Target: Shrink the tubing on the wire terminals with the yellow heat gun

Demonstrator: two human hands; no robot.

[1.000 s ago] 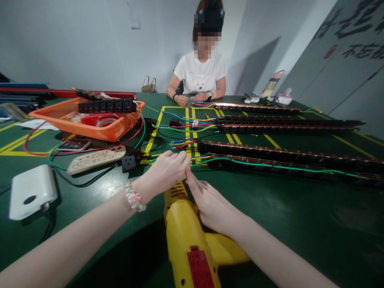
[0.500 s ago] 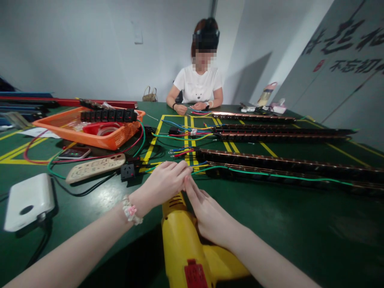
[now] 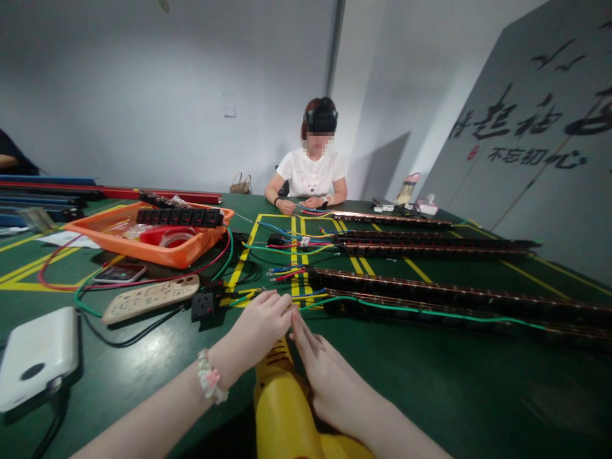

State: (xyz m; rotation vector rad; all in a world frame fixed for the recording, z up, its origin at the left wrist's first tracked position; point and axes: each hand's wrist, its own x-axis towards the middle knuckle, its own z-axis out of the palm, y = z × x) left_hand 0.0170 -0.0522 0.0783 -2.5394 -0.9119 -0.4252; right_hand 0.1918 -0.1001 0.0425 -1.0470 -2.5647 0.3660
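Staying curled closed at yellow tool (image 3: pixel 280 408), left hand (image 3: pixel 261 325), right hand (image 3: pixel 325 376) still flat, outstretched

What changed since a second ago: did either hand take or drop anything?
The camera tipped upward, so everything sits lower in view. The left hand and right hand still meet fingertip to fingertip above the nose of the yellow plastic power tool. Nothing taken or let go; the green wire lies unmoved.

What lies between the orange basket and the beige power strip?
A phone and a red wire lie there on the table, as the head view shows.
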